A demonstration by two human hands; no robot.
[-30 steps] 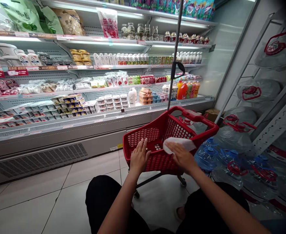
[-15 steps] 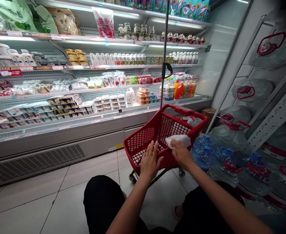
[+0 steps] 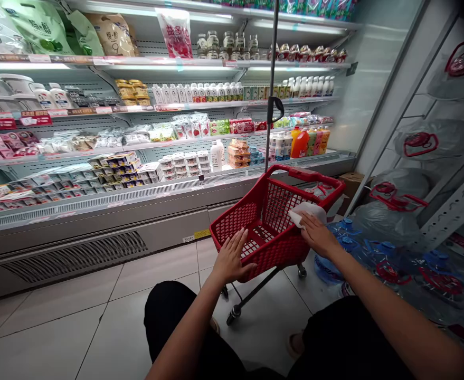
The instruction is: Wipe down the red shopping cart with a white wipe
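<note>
In front of me stands a red plastic shopping cart [image 3: 267, 256] on grey metal legs with casters; its basket has a lattice of holes. My left hand [image 3: 234, 258] lies with fingers stretched out against the near left rim of the basket. On the right, my right hand [image 3: 316, 232] presses a white cloth [image 3: 313, 212] onto the upper side rim below the handle. Part of the cloth sticks out beyond the fingertips. A dark pole [image 3: 272, 79] with a black hook rises at the cart's far side.
A lit refrigerated shelf unit [image 3: 168, 198] with packaged dairy and drinks runs along the back. Large water bottles [image 3: 386, 258] with blue caps stand close on the right, beside a metal rack [image 3: 453, 211]. A cardboard box [image 3: 352, 182] sits behind the cart. Pale tiles [image 3: 136, 295] cover the floor.
My right hand has slid the cloth along the rim, up and to the right. My left hand remains at the near left rim. The view has shifted slightly, and the cart appears turned a little.
</note>
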